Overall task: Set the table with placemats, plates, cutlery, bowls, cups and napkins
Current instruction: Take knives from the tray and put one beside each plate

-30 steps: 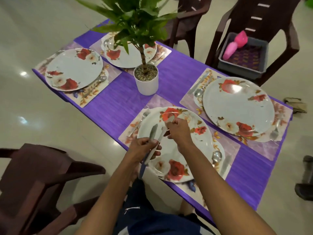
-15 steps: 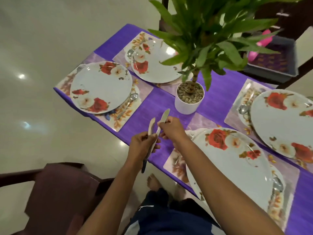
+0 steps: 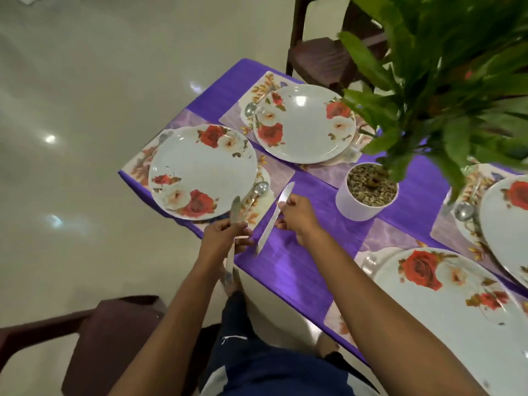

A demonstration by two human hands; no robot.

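Left hand grips one knife by the handle, blade pointing up over the near edge of the left plate; just to its right, the right hand pinches a second knife at mid-length, tip aimed toward the far side of the purple worktop. Judging by the layout, the job is part done: placemats and flowered plates are down at every setting in view, and a spoon lies just right of the left plate, another spoon left of the far plate. Knives seem the step in hand; no bowls, cups or napkins show yet. Further right, a white pot holds pebbles and a leafy plant, and two more plates sit at the right edge.
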